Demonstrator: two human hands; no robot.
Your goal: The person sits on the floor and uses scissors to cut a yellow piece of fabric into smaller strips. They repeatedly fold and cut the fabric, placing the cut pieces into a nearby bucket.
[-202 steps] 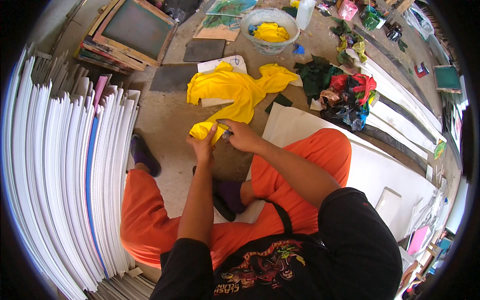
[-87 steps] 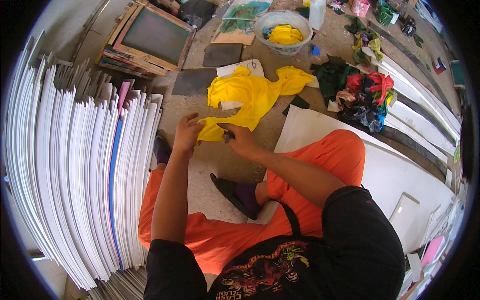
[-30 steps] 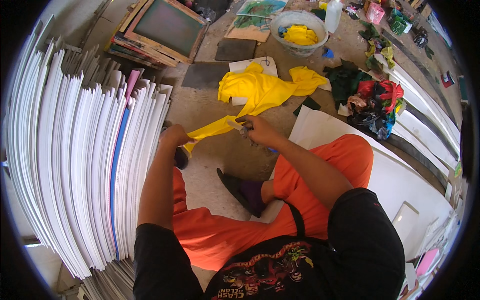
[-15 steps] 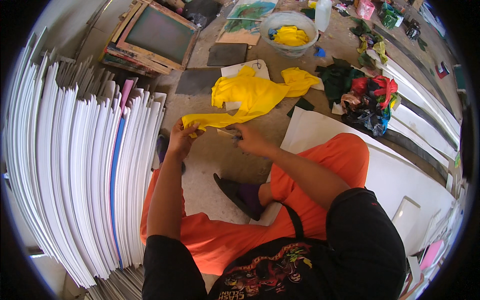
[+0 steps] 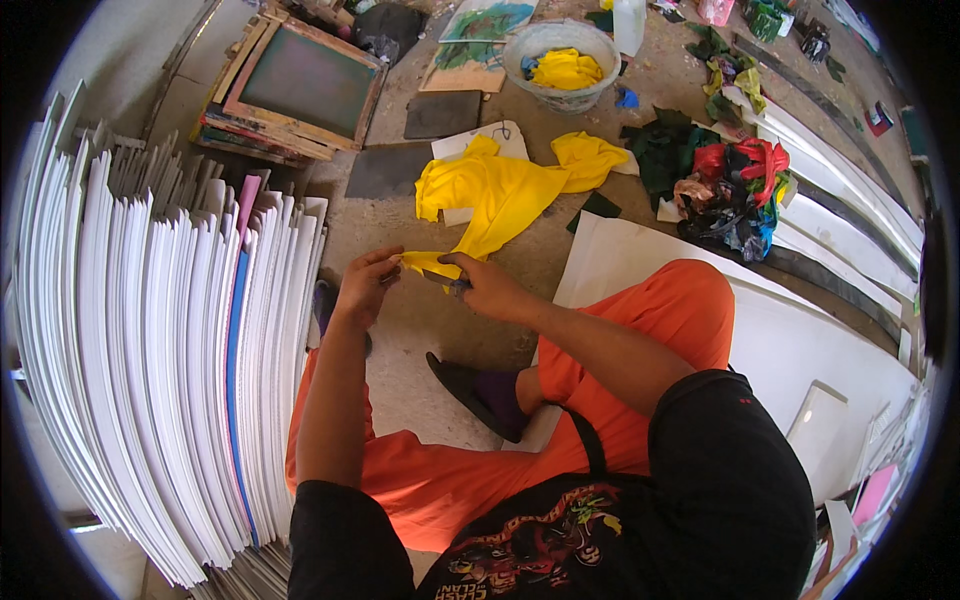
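A large piece of yellow cloth lies bunched on the floor ahead, with one narrow end drawn toward me. My left hand pinches the tip of that end between thumb and fingers. Just to its right, my right hand is closed around what looks like a pair of scissors, mostly hidden by the fingers. The blade points left and lies against the stretched cloth. Whether its blades are apart cannot be made out.
Tall white sheets stand stacked at my left. Wooden frames lean beyond them. A basin holds more yellow cloth. Dark and red rags lie to the right, near a white board under my leg.
My left hand has shifted its hold to the cloth's tip, and less cloth shows there. The right hand has moved slightly left, bringing the scissors onto the cloth.
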